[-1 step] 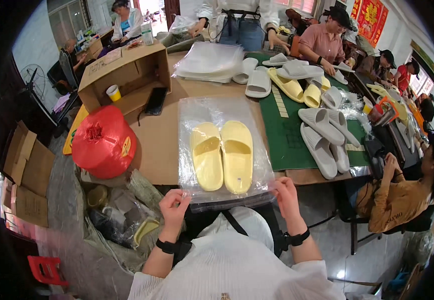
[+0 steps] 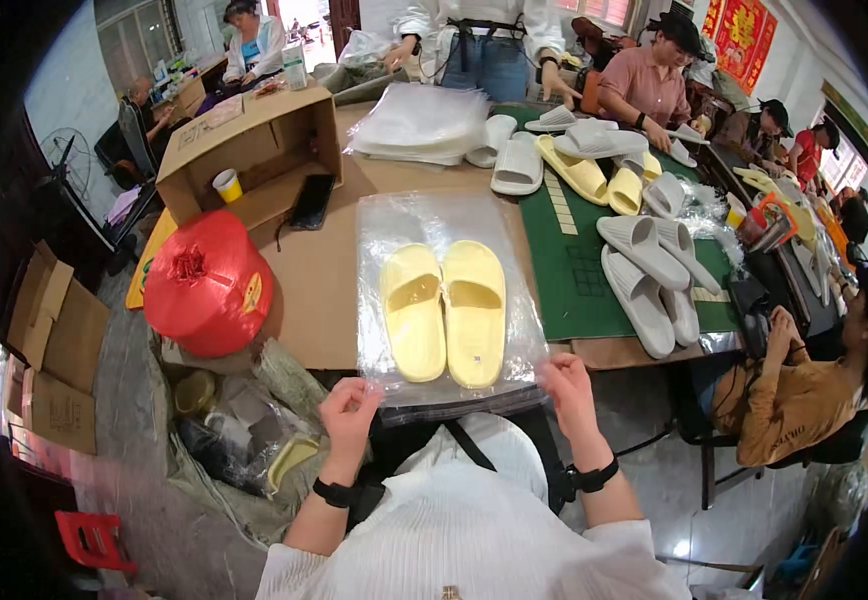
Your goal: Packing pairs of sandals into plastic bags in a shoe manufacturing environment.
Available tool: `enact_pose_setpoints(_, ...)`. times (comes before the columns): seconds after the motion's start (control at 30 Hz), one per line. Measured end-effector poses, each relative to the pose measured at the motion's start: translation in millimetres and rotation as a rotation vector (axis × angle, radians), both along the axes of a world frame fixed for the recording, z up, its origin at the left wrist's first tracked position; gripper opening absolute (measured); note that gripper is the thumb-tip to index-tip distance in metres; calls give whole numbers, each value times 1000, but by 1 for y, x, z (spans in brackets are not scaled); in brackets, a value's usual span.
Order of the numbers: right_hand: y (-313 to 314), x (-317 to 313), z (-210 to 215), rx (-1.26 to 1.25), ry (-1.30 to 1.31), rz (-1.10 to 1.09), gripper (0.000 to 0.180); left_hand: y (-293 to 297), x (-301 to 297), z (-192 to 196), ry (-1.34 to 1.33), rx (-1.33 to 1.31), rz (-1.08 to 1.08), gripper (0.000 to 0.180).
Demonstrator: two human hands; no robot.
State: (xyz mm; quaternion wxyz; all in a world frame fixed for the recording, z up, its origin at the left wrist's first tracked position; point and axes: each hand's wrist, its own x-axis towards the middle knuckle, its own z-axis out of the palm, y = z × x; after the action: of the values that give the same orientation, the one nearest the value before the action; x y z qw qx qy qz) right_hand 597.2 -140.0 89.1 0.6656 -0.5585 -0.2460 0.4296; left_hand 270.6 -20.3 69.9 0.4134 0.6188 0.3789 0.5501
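Note:
A pair of pale yellow slide slippers [image 2: 444,315] lies side by side with the toes pointing away from me. They lie within a clear plastic bag [image 2: 379,225], spread flat over the table's near edge. My left hand [image 2: 351,410] pinches the bag's near left corner between thumb and fingers. At the near right corner, my right hand [image 2: 569,390] grips the plastic the same way. The near edge of the bag, over a layer of similar plastic, is stretched between both hands.
Grey slides [image 2: 644,285] and more yellow ones [image 2: 579,172] lie on a green mat [image 2: 564,290] at right. A stack of clear bags [image 2: 422,120] is at the back. At left are a cardboard box [image 2: 254,140], a phone [image 2: 312,202] and a red satin-like bundle [image 2: 204,285]. Co-workers sit and stand around.
My hands, the bag and the yellow slippers stay in place. Across the table, the standing person's hand on the right side has shifted slightly.

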Motion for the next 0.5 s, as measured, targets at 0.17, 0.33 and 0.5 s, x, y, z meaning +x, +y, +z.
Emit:
enact_pose_setpoints(0.17,10,-22,4,-28,-215,5,59,-2,6,-3,-155,-328,-14,20)
enact_pose_setpoints(0.33,10,-22,4,74,-143,68,64,-8,15,21,-657,-641,-117,38)
enact_pose_setpoints(0.5,9,-24,-4,78,59,107,57,-2,3,-17,-702,-823,-343,38)
